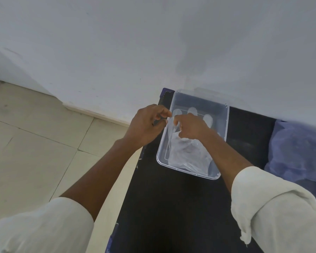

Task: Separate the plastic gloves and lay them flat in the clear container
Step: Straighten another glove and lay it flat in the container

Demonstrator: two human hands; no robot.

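A clear rectangular container (224, 123) stands on a black table near the wall. Inside it a thin see-through plastic glove (207, 118) lies flat, its fingertips pointing to the far end. Above the container's left side hangs a crumpled bunch of plastic gloves (186, 154), drooping down into the near end. My left hand (146, 123) pinches the bunch's top edge at the container's left rim. My right hand (190, 127) pinches the same edge just to the right, fingers curled. The two hands almost touch.
The black table (171, 207) runs toward me; its left edge drops to a tiled floor (35, 143). A crumpled blue-purple cloth (297, 152) lies on the table to the right of the container. A white wall (153, 42) stands right behind.
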